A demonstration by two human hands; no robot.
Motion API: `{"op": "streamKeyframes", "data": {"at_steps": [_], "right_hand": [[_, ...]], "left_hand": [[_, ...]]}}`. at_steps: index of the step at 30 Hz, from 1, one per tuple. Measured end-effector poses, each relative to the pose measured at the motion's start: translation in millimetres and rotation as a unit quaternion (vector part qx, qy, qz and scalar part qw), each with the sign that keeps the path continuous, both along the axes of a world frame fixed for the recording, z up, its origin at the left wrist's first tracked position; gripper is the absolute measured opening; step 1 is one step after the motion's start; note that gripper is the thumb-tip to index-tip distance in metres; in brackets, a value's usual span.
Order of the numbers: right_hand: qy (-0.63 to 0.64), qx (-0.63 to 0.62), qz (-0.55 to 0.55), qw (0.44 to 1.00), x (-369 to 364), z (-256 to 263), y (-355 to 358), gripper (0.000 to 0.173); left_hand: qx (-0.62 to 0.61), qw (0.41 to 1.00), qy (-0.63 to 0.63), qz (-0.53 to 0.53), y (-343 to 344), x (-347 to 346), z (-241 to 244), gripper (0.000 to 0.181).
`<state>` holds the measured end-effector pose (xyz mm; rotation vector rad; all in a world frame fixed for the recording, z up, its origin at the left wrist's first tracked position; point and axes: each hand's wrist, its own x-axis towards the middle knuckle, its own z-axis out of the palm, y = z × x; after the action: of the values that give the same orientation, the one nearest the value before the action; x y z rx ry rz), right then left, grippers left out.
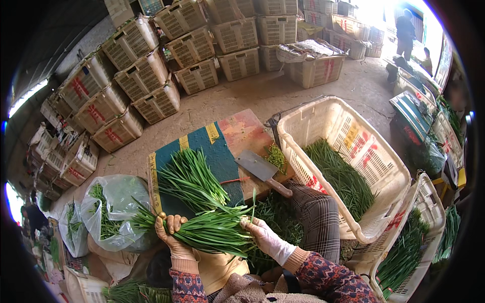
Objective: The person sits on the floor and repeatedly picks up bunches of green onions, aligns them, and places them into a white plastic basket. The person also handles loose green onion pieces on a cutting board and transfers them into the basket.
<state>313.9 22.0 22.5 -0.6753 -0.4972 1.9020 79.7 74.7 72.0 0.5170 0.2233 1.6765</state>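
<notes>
My left hand (171,233) is wrapped around the leafy end of a bunch of green garlic chives (216,233), held over my lap. At the pale stem end, my right hand (267,240), in a thin whitish glove, pinches a few stalks between thumb and fingers. Just beyond the bunch, a larger pile of chives (191,178) lies on a board covered partly in dark green (231,163). A cleaver (257,166) rests on the board's right side, its wooden handle jutting past the near edge. A red tie (235,180) lies between pile and cleaver.
To the right stands a large plastic crate (343,102) with loose greens inside; another crate (435,223) holds bundled chives. Plastic bags of greens (125,204) sit at my left. Trimmings (280,216) lie below the board. Stacked crates (197,75) line the back; a person (405,34) stands far right.
</notes>
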Motion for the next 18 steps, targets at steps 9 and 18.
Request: {"op": "streamKeyframes", "data": {"at_steps": [9, 18], "right_hand": [[-0.182, 0.048, -0.103, 0.977, 61, -18, 1, 0.037], [-0.221, 0.126, -0.122, 0.959, 7, 4, 20, 0.029]], "left_hand": [[-0.04, 0.998, -0.048, 0.01, 1, -9, -2, 0.011], [-0.066, 0.996, -0.055, -0.004, 0, 11, -12, 0.01]]}}
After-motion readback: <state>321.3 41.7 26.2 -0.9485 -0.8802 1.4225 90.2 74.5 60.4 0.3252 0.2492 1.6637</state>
